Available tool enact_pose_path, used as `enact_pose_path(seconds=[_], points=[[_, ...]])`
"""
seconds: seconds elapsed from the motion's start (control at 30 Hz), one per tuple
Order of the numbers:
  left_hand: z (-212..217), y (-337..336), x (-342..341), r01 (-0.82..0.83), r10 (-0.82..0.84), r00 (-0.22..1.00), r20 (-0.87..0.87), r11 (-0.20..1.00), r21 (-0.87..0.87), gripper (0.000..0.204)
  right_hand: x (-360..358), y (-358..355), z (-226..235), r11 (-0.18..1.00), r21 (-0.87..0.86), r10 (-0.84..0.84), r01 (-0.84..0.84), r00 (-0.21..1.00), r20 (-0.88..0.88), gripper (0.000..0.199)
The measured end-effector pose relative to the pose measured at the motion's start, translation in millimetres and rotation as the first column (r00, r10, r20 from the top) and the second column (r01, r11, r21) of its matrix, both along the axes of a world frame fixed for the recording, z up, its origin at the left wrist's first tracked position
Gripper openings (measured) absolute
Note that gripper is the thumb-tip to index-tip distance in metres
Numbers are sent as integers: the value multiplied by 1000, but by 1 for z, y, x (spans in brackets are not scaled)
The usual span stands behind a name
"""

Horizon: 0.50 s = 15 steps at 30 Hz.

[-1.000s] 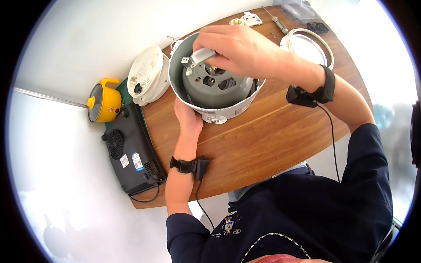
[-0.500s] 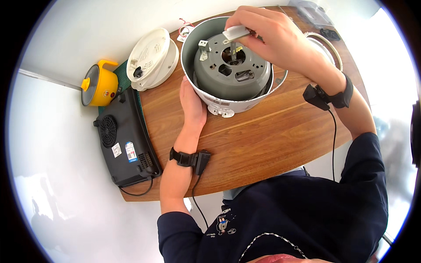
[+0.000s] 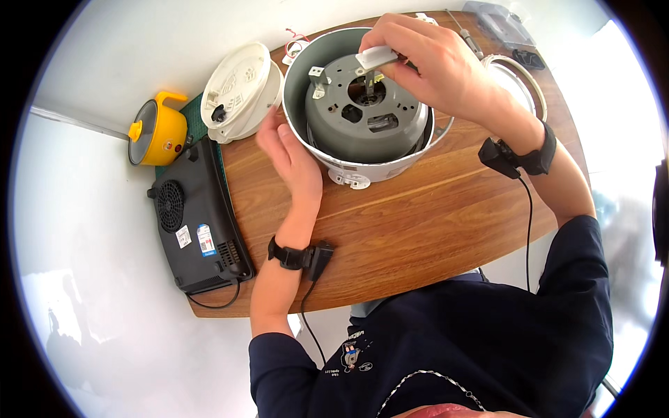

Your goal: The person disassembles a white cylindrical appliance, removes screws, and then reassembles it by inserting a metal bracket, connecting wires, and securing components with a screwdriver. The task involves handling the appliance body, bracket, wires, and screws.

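Observation:
A round white appliance body (image 3: pixel 390 169), like an opened rice cooker, sits on the wooden table in front of me. Inside it is a grey metal inner shell (image 3: pixel 362 136) with cut-outs and a central hole; a small metal bracket (image 3: pixel 318 82) stands on its left part. Above that hole, my right hand (image 3: pixel 435 66) pinches a flat whitish piece with a metal strip (image 3: pixel 377 58); its far end is hidden by my fingers. My left hand (image 3: pixel 298 167) rests beside the body's left wall, fingers apart and holding nothing; whether it touches the wall I cannot tell.
White plastic lid parts (image 3: pixel 237 90) lie at the far left, near a yellow electric pot (image 3: pixel 167 130). A black appliance base (image 3: pixel 198 223) lines the left edge. Far right are a white ring (image 3: pixel 533 80), a screwdriver (image 3: pixel 471 43) and a clear plastic box (image 3: pixel 498 21).
My left hand has come off the body's side, its fingers lifting and spreading to the left. The body has shifted slightly left; my right hand still pinches the whitish piece.

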<state>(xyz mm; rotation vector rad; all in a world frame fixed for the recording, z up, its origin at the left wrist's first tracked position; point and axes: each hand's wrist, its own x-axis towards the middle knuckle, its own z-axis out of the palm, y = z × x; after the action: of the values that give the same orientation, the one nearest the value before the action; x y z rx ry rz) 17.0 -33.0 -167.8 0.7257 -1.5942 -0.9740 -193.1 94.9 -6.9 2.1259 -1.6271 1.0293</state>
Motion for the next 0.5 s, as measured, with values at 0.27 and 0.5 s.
enact_pose_path(seconds=[0.27, 0.5], points=[[102, 88, 12, 228, 135, 936, 326, 475, -850, 48, -7, -8, -17, 995, -55, 89, -88, 996, 10, 24], [97, 101, -20, 358, 222, 779, 587, 611, -706, 41, -11, -7, -14, 993, -71, 93, -92, 996, 6, 26]])
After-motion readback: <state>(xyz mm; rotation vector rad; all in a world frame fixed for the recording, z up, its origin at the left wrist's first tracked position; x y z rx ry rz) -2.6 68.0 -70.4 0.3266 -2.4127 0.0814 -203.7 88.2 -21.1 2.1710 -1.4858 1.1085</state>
